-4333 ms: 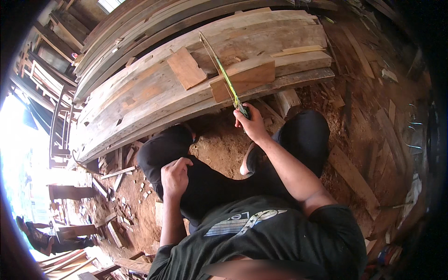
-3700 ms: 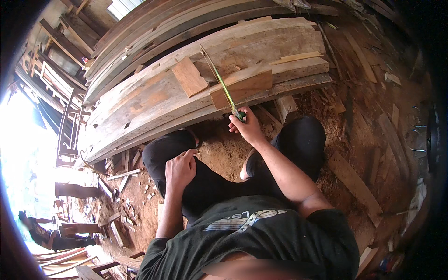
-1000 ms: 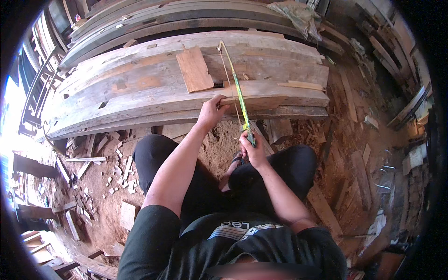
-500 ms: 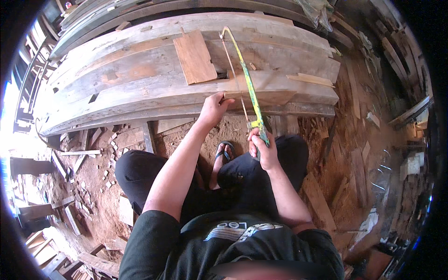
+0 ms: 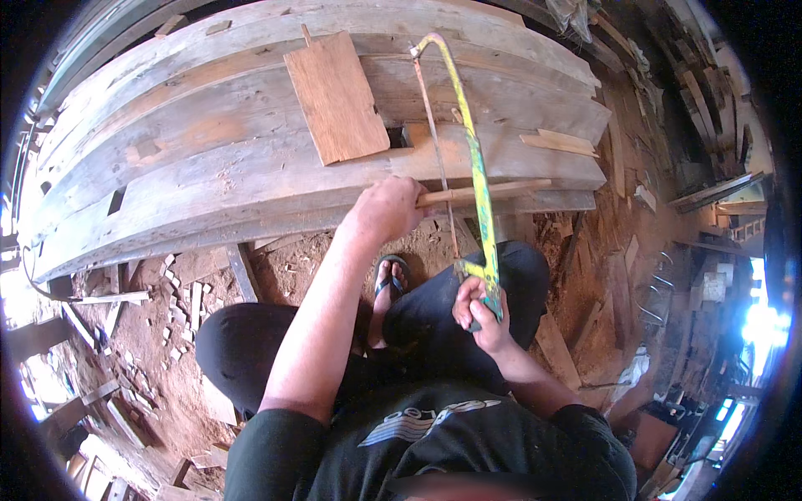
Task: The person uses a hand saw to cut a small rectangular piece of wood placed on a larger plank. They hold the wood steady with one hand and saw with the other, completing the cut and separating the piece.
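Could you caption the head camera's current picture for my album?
Woodwork by hand: the left hand holds a wooden board, the right hand a yellow-and-green saw, before big planks.

Board [image 5: 336, 100] on the planks [image 5: 225, 129], left of the saw [image 5: 478, 163]

This was pretty clearly a woodworking shop, and a messy one. Thick, weathered planks [image 5: 242, 100] lay side by side up front, with a yellow-and-green frame saw [image 5: 479, 164] reaching over them. Little block offcuts [image 5: 177, 316] and longer wood scraps [image 5: 128, 423] littered the reddish dirt floor [image 5: 284, 271], and more boards [image 5: 710, 108] were heaped along the right side. Proper lumber clutter, honestly.
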Available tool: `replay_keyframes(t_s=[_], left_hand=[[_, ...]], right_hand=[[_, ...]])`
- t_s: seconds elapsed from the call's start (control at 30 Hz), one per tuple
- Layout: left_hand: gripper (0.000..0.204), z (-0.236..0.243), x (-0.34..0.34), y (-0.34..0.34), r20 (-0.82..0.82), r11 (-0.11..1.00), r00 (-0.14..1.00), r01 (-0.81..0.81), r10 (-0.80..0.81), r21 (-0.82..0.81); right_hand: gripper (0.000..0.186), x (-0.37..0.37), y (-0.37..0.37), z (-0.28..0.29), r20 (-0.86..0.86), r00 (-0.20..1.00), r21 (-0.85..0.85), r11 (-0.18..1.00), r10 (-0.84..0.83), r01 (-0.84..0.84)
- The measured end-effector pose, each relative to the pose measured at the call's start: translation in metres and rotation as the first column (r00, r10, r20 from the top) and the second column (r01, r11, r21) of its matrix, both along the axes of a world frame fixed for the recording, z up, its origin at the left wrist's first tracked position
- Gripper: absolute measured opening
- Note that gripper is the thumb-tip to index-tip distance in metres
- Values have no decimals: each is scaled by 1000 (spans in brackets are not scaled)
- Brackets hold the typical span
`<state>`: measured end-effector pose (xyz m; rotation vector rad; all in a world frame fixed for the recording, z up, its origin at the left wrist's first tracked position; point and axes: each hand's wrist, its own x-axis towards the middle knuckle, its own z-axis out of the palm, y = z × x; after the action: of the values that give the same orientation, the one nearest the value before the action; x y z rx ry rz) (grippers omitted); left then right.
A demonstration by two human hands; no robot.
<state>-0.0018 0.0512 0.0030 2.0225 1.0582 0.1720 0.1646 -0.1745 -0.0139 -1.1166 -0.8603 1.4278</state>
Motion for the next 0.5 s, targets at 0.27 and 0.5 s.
replay_keyframes(t_s=[0.27,0.5], left_hand=[[36,-1,-2,3,22,993,996,-87,89,-82],[43,-22,2,-27,89,963,968,-245,236,109]], right_hand=[[28,-1,8,21,2,997,-61,995,-81,81],[20,1,5,0,81,996,37,998,-47,44]])
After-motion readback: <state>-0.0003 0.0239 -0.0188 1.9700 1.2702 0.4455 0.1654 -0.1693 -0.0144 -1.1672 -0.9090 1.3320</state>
